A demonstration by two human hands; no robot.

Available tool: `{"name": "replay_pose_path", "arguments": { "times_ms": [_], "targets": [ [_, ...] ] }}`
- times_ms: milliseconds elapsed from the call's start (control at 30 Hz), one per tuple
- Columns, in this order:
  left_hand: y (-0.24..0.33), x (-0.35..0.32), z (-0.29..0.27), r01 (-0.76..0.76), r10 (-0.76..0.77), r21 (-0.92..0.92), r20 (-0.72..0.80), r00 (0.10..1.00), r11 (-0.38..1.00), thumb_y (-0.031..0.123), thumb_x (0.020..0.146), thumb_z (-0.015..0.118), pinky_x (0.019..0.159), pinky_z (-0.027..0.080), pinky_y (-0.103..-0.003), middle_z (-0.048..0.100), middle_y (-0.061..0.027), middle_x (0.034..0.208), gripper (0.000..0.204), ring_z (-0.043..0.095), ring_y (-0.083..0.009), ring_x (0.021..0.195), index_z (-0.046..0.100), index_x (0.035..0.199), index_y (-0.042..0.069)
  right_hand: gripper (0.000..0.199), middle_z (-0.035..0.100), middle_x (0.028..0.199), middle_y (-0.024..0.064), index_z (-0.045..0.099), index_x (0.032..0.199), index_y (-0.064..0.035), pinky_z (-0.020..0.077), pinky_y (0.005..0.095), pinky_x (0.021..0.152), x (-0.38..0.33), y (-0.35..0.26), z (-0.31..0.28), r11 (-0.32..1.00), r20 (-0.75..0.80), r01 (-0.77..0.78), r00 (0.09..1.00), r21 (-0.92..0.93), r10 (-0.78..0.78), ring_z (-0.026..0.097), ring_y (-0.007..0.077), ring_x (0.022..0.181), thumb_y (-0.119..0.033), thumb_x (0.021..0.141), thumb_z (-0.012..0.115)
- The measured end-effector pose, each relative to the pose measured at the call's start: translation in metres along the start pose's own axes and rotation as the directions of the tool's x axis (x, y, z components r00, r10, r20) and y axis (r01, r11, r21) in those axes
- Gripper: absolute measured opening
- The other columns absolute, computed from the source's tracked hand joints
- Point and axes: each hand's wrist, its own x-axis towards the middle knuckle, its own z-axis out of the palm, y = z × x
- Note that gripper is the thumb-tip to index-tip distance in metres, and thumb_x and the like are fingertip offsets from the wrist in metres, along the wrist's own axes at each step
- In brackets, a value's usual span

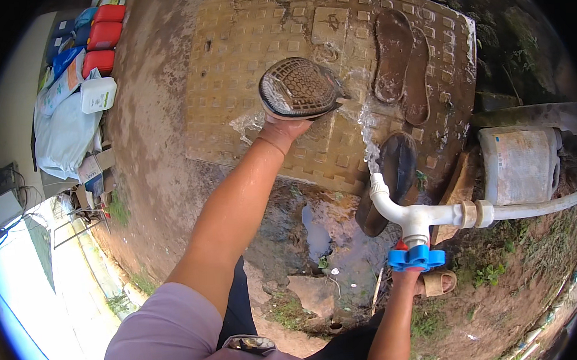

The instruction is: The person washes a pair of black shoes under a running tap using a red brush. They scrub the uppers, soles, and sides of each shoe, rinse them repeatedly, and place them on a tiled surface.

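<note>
My left hand [287, 128] is closed on a shoe [298, 85], held with its wet brown patterned sole facing up over the stone slab [240, 63]. My right hand [406, 277] is at the blue tap handle [416, 258], which hides most of its fingers. From the spout of the white plastic tap [408, 217], a stream of water [368, 137] runs onto the slab, to the right of the held shoe. Another dark shoe [398, 165] lies beyond the tap, partly behind it. Two brown insoles [393, 55] lie overlapping at the slab's far right.
A white pipe [538, 207] feeds the tap from the right, past a dirty plastic jerrycan [520, 164] and a wooden piece [458, 188]. My sandalled foot [438, 282] stands below the tap. Red containers [104, 35] and a white sack [65, 139] line the left wall.
</note>
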Motion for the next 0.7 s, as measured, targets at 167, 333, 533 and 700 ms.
{"name": "replay_pose_path", "arguments": {
  "times_ms": [167,333,533,700],
  "targets": [
    [0.018,-0.01,-0.001,-0.244,0.244,0.029,-0.236,0.941,0.969,0.043,0.1,0.039,0.11,0.038,-0.054,0.053,-0.0136,0.14,0.05,0.049,-0.0356,0.128,0.054,0.135,0.011,0.048,0.056,0.114,0.007,0.047,0.138,-0.0044,0.0415,0.0308,0.082,0.015,0.029,-0.036,0.996,0.124,0.003,0.992,-0.094,0.009,0.054,0.0181,0.096,-0.023,0.096,0.057],
    [0.056,-0.042,0.009,-0.45,0.47,0.14,-0.337,0.816,0.882,0.043,0.099,0.04,0.114,0.032,-0.057,0.05,-0.0113,0.145,0.049,0.044,-0.0376,0.134,0.054,0.137,0.015,0.036,0.062,0.096,0.0005,0.056,0.127,-0.0121,0.0437,0.0282,0.063,0.018,0.047,-0.077,0.762,-0.115,-0.014,0.99,-0.648,-0.08,0.055,0.0141,0.078,-0.034,0.099,0.056],
    [0.172,-0.064,-0.002,-0.532,0.749,0.532,-0.404,0.524,0.659,0.031,0.101,0.032,0.117,0.023,-0.056,0.05,-0.0184,0.143,0.051,0.042,-0.0365,0.136,0.047,0.133,-0.006,0.034,0.059,0.09,0.0008,0.055,0.123,-0.0093,0.0424,0.0273,0.06,0.012,0.045,-0.076,0.928,-0.165,-0.051,0.986,-0.369,-0.011,0.053,0.0131,0.073,-0.032,0.099,0.056],
    [0.23,-0.067,-0.043,-0.5,0.807,0.636,-0.503,0.308,0.587,0.038,0.102,0.029,0.119,0.015,-0.052,0.04,-0.0163,0.153,0.06,0.038,-0.0301,0.141,0.035,0.143,-0.005,0.032,0.057,0.085,0.0011,0.055,0.12,-0.007,0.0412,0.0266,0.057,0.007,0.027,-0.042,0.968,-0.167,-0.054,0.986,-0.246,0.012,0.051,0.0122,0.068,-0.031,0.099,0.055]
  ]
}}
